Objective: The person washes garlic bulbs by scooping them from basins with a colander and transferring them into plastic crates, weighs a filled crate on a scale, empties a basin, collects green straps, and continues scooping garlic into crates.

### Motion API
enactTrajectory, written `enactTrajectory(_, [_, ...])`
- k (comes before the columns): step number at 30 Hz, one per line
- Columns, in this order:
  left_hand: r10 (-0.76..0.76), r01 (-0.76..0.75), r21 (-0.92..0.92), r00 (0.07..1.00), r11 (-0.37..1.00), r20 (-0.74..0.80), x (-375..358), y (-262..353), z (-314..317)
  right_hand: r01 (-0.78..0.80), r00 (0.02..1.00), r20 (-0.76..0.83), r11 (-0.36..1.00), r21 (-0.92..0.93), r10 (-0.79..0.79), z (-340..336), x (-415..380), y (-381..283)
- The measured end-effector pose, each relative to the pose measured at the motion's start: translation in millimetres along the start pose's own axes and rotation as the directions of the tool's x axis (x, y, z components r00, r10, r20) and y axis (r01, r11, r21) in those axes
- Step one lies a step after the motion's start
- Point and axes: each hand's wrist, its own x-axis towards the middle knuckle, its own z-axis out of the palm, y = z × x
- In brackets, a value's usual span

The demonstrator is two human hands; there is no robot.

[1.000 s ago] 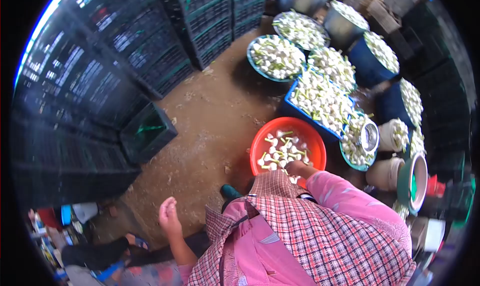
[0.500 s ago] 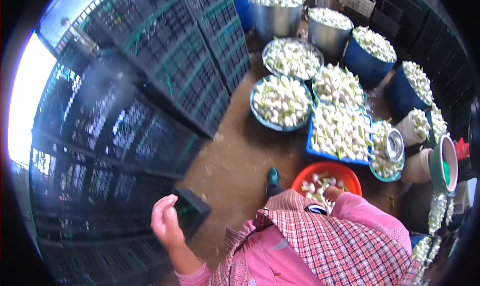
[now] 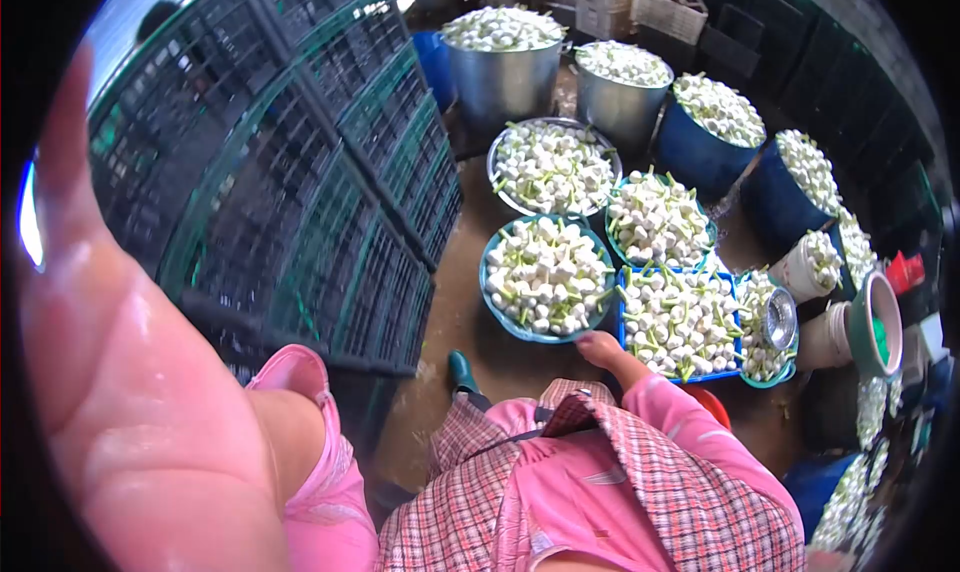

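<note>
My left hand (image 3: 150, 402) is raised close to the camera, palm showing and holding nothing; one digit stretches upward, while the others are cut off or hidden. My right hand (image 3: 602, 348) is low, at the near edge of a teal basin (image 3: 520, 334) and beside a blue tray (image 3: 622, 322). Its fingers are too small and blurred to show whether they grip the rim. White bulbs with short green stems, like fresh garlic, fill both the basin (image 3: 483, 282) and the tray. Part of a red basin (image 3: 712, 408) shows behind my right sleeve.
Dark stacked crates (image 3: 270, 172) rise on the left. Behind the tray stand another teal basin (image 3: 713, 234), a metal basin (image 3: 492, 172), metal pots (image 3: 505, 77) and blue tubs (image 3: 700, 152), all full of bulbs. White buckets (image 3: 828, 337) and a metal bowl (image 3: 780, 319) are at right. The floor looks wet.
My right hand has left the red basin and moved forward to the teal basin's edge. My left hand has come up close to the camera. The view has shifted.
</note>
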Motion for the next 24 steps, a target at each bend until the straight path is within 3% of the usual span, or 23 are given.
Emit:
enactTrajectory(1, [0.033,-0.033,-0.041,0.999,0.999,-0.002,0,-24,0,-0.135,0.985,0.071,0.965,-0.224,0.154,-10,-1,-6])
enactTrajectory(2, [0.056,-0.057,-0.085,0.998,0.995,-0.012,1,-49,-1,-0.109,0.976,-0.181,0.992,0.064,0.119,8,-1,39])
enactTrajectory(3, [0.084,-0.086,-0.127,0.996,0.988,-0.021,4,-73,-2,-0.2,0.955,-0.256,0.961,-0.189,0.149,20,-16,70])
enactTrajectory(5, [0.126,-0.131,-0.211,0.991,0.969,-0.038,12,-114,-2,-0.426,0.893,-0.4,0.671,-0.607,0.205,42,-46,129])
enactTrajectory(6, [0.149,-0.155,-0.252,0.988,0.955,-0.042,16,-132,-3,-0.567,0.816,-0.214,0.672,-0.477,0.537,44,-65,125])
enactTrajectory(7, [0.158,-0.163,-0.296,0.987,0.941,-0.04,20,-150,0,-0.888,0.414,0.037,0.394,0.239,0.91,74,-82,149])
enactTrajectory(8, [0.172,-0.176,-0.339,0.984,0.924,-0.044,23,-166,0,-0.856,0.422,0.076,0.37,0.361,0.903,99,-107,156])
enactTrajectory(9, [0.184,-0.189,-0.378,0.982,0.906,-0.05,25,-181,1,-0.614,0.238,0.214,-0.023,0.789,0.947,125,-124,152])
enactTrajectory(12, [0.211,-0.227,-0.481,0.974,0.847,-0.087,28,-215,7,-0.575,0.168,0.134,-0.013,0.818,0.977,147,-153,56])
enactTrajectory(15, [0.222,-0.251,-0.548,0.968,0.798,-0.121,29,-229,16,-0.786,0.223,0.244,0.026,0.617,0.944,178,-174,27])
enactTrajectory(16, [0.219,-0.255,-0.567,0.967,0.783,-0.132,30,-231,21,-0.772,0.127,0.309,-0.102,0.627,0.942,171,-176,6])
enactTrajectory(17, [0.223,-0.264,-0.58,0.964,0.771,-0.142,31,-231,25,-0.76,0.119,0.317,-0.119,0.639,0.941,157,-176,-11])
enactTrajectory(18, [0.21,-0.262,-0.594,0.965,0.76,-0.157,32,-230,32,-0.818,0.209,0.201,0.059,0.573,0.957,132,-182,-20])
enactTrajectory(21, [0.189,-0.27,-0.609,0.962,0.745,-0.196,39,-224,48,-0.788,0.349,-0.079,0.338,0.515,0.934,117,-185,-7])
enactTrajectory(22, [0.184,-0.272,-0.606,0.961,0.748,-0.204,42,-222,51,-0.813,0.503,-0.045,0.491,0.312,0.863,109,-182,1])
enactTrajectory(24, [0.158,-0.272,-0.594,0.959,0.757,-0.237,45,-218,56,-0.829,0.549,-0.011,0.546,0.12,0.836,90,-182,24])
